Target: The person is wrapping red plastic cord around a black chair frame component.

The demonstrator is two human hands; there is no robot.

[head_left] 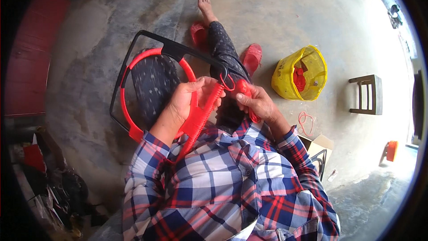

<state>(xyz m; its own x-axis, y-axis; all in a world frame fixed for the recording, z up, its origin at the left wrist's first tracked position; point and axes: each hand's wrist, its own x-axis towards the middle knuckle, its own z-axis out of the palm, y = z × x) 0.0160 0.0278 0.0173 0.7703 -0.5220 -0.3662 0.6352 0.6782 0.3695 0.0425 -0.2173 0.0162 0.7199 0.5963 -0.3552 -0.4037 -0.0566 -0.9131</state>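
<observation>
A red ring (124, 100) joined to a black angular frame (196, 53) rests over my lap, tilted to the left. From the ring's right side a red ribbed bar (201, 122) runs down toward my shirt. My left hand (185, 98) is closed around the ring's side, its fingers behind the ribbed bar. A thin red cord loop (228, 84) hangs at the bar's upper end, by the frame's corner. My right hand (261, 102) grips a red bundle (242, 87), which looks like wound cord; part of it shows below the fingers.
A yellow bucket (281, 78) with red bundles (299, 79) inside stands at the right, a wooden stool (376, 93) beyond it. Loose red cord (304, 122) and an opened cardboard box (322, 142) lie nearer. Red shoes (252, 57) sit by my bare foot. Dark clutter (67, 187) fills the lower left.
</observation>
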